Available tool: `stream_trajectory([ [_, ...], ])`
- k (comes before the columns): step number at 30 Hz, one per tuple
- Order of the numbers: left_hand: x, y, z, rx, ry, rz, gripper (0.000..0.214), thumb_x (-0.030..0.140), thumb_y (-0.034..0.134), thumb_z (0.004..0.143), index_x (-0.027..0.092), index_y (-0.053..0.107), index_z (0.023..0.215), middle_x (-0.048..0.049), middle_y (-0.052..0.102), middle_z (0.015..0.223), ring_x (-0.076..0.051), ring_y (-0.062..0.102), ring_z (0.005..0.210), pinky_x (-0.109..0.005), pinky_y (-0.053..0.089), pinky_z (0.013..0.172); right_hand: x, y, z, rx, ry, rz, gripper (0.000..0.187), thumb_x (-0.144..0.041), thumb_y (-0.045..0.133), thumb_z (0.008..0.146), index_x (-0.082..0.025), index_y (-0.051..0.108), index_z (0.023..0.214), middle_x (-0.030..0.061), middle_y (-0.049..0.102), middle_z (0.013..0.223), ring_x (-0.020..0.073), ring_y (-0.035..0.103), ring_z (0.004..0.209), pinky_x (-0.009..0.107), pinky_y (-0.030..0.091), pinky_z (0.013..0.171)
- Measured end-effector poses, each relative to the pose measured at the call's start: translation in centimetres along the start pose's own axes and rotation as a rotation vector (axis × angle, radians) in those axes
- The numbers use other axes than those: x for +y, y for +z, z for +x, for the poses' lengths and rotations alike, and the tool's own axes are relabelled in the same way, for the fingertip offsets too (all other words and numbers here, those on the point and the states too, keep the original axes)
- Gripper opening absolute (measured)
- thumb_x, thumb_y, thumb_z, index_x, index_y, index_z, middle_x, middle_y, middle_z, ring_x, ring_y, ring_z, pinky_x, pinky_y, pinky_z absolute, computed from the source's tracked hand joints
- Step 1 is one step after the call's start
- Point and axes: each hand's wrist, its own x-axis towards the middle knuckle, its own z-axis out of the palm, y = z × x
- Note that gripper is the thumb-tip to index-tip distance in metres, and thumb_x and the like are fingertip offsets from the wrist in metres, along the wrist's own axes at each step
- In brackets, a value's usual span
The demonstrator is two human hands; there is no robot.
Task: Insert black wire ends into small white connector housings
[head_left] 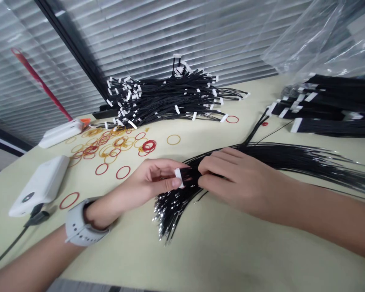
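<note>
Between thumb and fingers, my left hand [152, 178] pinches a white connector [179, 177] with black wires running out of it to the right. My right hand [231, 174] is closed around those black wires just behind the connector; its fingertips are partly hidden. Under both hands lies a thick bundle of loose black wires [273, 156], with shiny metal tips fanned out at its left end [167, 215] and more bare tips at the far right. A short black cable with a white end [257, 125] leans up from behind my right hand.
A heap of black cables with white connectors [170, 97] lies at the back. Red and yellow rubber bands [109, 148] are scattered at left, near a white power bank [41, 186] with a cord and another white device [62, 134]. Bundled cables [331, 105] and clear plastic [316, 40] occupy the right.
</note>
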Motion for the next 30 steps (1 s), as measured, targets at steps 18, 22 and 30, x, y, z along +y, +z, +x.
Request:
stream_trajectory([
  [18, 0.1, 0.0, -0.1, -0.006, -0.007, 0.022, 0.023, 0.011, 0.062, 0.076, 0.021, 0.066, 0.096, -0.0001, 0.069, 0.082, -0.008, 0.061, 0.073, -0.016, 0.048, 0.067, -1.5, 0.4, -0.2, 0.288, 0.267, 0.094, 0.013, -0.007, 0.045, 0.082, -0.012, 0.057, 0.078, 0.0065, 0.057, 0.076, 0.0147, 0.052, 0.071, 0.028, 0.042, 0.063],
  [22, 0.3, 0.3, 0.0, 0.017, -0.023, -0.001, 0.023, 0.009, 0.063, 0.074, 0.02, 0.067, 0.094, -0.0009, 0.07, 0.081, -0.009, 0.062, 0.072, -0.017, 0.049, 0.066, -2.0, 0.4, -0.1, 0.21, 0.169, 0.03, 0.022, -0.008, 0.04, 0.084, -0.011, 0.061, 0.078, 0.0076, 0.058, 0.072, 0.0157, 0.052, 0.067, 0.029, 0.042, 0.06],
  [30, 0.4, 0.6, -0.1, 0.044, -0.063, 0.012, 0.024, 0.007, 0.066, 0.071, 0.018, 0.068, 0.092, -0.0007, 0.068, 0.074, -0.009, 0.061, 0.066, -0.016, 0.048, 0.061, -2.2, 0.5, 0.2, 0.143, 0.125, 0.028, 0.03, -0.005, 0.035, 0.084, -0.009, 0.064, 0.08, 0.0083, 0.057, 0.069, 0.016, 0.051, 0.064, 0.029, 0.043, 0.058],
])
